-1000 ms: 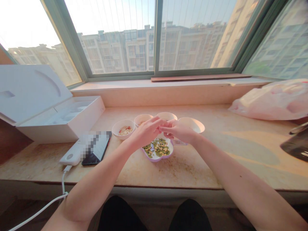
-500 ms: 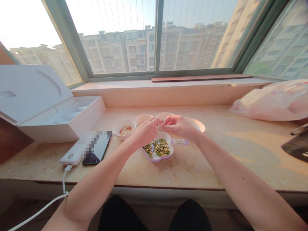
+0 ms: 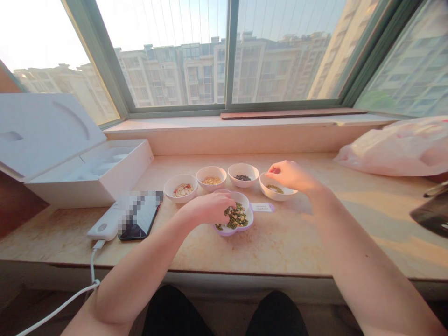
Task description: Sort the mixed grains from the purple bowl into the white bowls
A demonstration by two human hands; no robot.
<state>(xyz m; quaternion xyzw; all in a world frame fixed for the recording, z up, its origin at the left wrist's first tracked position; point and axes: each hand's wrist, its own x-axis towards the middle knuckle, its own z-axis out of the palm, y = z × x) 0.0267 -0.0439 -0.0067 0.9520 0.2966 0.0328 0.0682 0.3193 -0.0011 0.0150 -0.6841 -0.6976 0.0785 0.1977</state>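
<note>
My left hand [image 3: 214, 208] reaches into a white, lilac-rimmed scalloped dish [image 3: 233, 232], its bent fingers apart at the mixed green and tan beans [image 3: 237, 215]. Part of the dish is hidden under that hand. Over the rightmost white bowl [image 3: 279, 197], my right hand [image 3: 287, 174] has thumb and fingers together in a pinch; anything between them is too small to make out. Small green beans [image 3: 275, 188] lie in that bowl. Beside it stand a bowl of dark beans [image 3: 242, 178], one of tan beans [image 3: 212, 180] and one of pale and reddish flat pieces [image 3: 183, 189].
A small label card [image 3: 262, 207] lies right of the dish. On the left are a phone [image 3: 142, 224], a white power bank [image 3: 105, 226] with a cable, and an open white box [image 3: 115, 175]. A plastic bag [image 3: 399, 147] and a dark object [image 3: 432, 212] sit at right.
My hands were together above the dish and have parted. The left has come down into the beans; the right has moved right, over the bowl of green beans.
</note>
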